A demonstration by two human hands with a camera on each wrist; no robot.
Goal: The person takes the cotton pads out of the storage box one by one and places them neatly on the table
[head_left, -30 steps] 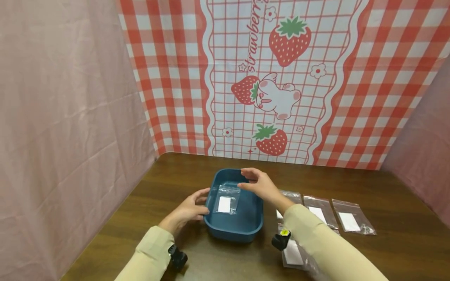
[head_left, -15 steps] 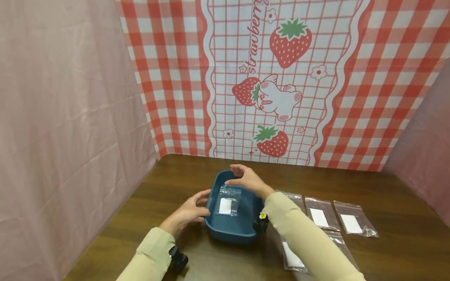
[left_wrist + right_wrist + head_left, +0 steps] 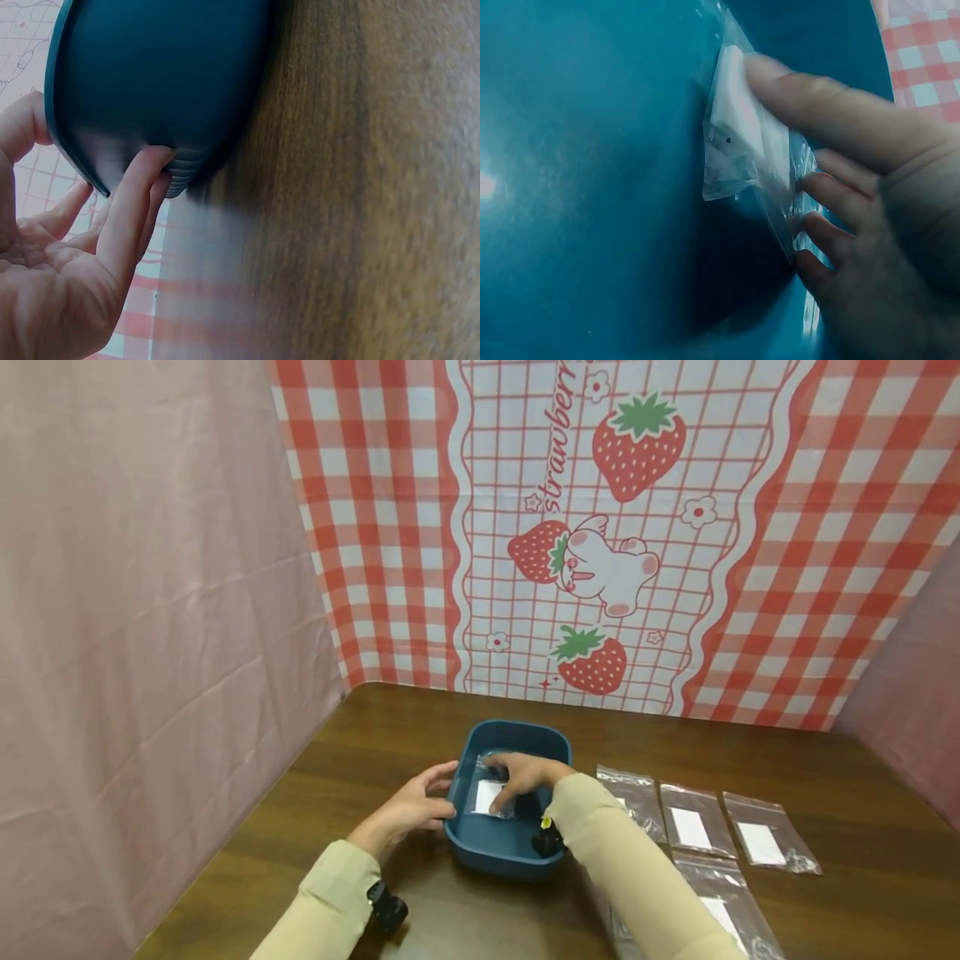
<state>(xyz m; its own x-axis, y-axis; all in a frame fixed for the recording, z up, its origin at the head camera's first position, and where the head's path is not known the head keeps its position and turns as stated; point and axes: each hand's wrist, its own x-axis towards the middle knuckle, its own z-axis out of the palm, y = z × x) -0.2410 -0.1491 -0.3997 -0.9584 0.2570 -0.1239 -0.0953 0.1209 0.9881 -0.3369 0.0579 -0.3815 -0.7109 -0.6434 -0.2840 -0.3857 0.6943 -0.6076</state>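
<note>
A blue plastic bin (image 3: 504, 862) stands on the table, with a clear zip bag (image 3: 487, 797) holding a white card inside it. My left hand (image 3: 408, 810) touches the bin's left side; its straight fingers lie along the outer wall and the thumb meets the rim in the left wrist view. Inside the bin, my right hand (image 3: 528, 772) holds the zip bag between thumb and fingers. The right wrist view shows the thumb over the white card, the fingers along the opposite side and the bag (image 3: 727, 169) tilted above its shadow.
Several more zip bags with white cards (image 3: 690, 828) lie on the wooden table (image 3: 360, 735) to the right of the bin, some partly hidden by the right sleeve. A strawberry-print checked cloth (image 3: 592, 560) hangs behind the table; a pink curtain (image 3: 150, 610) hangs at the left.
My right hand has moved from above the bin's far right edge down into the bin and taken hold of the zip bag. The left hand has stayed against the bin's left side.
</note>
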